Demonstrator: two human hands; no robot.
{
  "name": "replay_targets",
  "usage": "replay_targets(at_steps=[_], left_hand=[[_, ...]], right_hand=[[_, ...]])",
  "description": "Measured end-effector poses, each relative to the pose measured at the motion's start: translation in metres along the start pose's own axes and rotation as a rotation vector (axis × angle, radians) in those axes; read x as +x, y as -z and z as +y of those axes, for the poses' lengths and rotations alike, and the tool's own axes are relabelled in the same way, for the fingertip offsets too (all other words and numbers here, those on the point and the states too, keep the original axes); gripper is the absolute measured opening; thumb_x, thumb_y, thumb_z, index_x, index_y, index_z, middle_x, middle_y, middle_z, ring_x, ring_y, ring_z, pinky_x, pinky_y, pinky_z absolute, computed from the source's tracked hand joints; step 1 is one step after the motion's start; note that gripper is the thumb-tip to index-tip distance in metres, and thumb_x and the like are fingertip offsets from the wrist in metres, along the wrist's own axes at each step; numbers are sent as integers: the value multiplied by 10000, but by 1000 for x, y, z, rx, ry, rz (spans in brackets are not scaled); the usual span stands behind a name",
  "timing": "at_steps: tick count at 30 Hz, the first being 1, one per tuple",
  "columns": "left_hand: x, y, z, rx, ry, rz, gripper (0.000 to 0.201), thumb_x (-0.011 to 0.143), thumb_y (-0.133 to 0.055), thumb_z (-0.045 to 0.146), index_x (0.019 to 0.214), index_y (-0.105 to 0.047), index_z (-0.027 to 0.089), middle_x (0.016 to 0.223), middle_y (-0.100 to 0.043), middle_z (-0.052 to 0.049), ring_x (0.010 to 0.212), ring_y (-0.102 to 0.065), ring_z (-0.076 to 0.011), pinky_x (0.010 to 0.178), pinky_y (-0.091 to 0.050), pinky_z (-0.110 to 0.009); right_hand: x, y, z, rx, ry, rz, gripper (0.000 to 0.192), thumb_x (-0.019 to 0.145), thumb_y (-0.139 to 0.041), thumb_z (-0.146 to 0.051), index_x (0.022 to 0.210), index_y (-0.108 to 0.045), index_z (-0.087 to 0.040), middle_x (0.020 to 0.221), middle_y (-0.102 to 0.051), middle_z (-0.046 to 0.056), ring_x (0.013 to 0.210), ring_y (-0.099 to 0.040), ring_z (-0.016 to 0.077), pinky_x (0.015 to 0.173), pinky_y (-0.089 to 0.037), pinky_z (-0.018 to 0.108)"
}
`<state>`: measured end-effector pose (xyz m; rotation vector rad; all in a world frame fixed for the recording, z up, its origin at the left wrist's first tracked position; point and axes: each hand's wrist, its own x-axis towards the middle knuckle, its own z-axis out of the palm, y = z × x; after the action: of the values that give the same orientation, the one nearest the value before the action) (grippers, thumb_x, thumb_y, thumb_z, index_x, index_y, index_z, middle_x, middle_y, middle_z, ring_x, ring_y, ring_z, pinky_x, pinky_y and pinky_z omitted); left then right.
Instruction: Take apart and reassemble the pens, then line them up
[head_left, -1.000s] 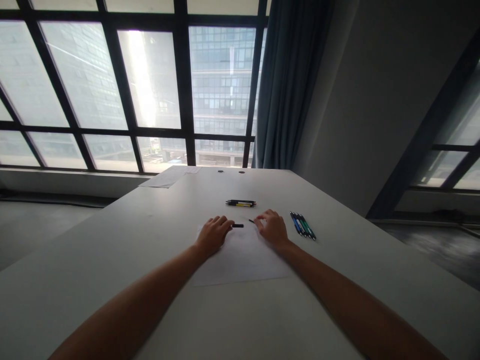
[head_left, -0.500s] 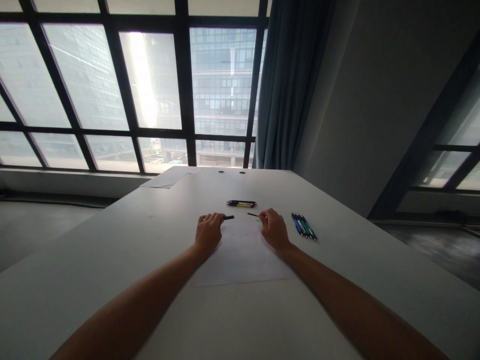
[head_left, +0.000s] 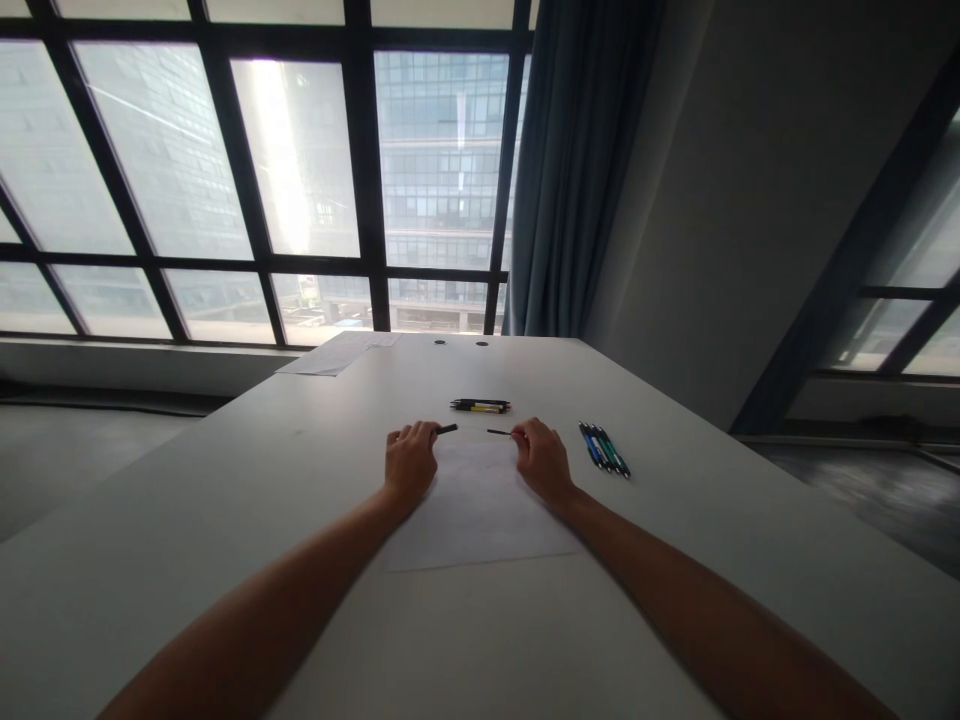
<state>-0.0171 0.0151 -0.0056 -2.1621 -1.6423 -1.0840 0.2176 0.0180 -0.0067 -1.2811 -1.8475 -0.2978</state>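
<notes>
My left hand [head_left: 411,464] is closed on a black pen barrel [head_left: 447,429], whose end points to the right and slightly up. My right hand [head_left: 543,460] pinches a thin dark stick [head_left: 499,432] like a pen refill, its tip aimed left at the barrel. A small gap separates the two parts. Both hands rest at the upper sides of a white sheet of paper [head_left: 480,515] on the white table [head_left: 465,640]. Just beyond them lies a small group of black pens [head_left: 480,406], one with a yellow section.
Right of my right hand, several blue and green pens [head_left: 604,450] lie side by side. More paper sheets [head_left: 330,355] sit at the table's far left edge. Two dark round grommets [head_left: 482,344] mark the far end, before a curtain [head_left: 562,200] and windows.
My left hand has shifted slightly left, and the barrel now tilts up more. My right hand with the thin stick has also moved a little left. The view has shifted slightly.
</notes>
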Motion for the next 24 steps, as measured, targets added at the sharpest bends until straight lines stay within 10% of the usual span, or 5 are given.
replay_targets(at_steps=[24], left_hand=[[-5,4,9,-100,-484,-54,260,970,-372,231,1130,-575,201,957,-661,-65,856,-574,-190,760,-446,-339]], right_hand=[[-2,11,-27,70,259,-60,282,982,-406,-311,841,-616,-187,847,-633,61,810,-539,181,765,-355,318]])
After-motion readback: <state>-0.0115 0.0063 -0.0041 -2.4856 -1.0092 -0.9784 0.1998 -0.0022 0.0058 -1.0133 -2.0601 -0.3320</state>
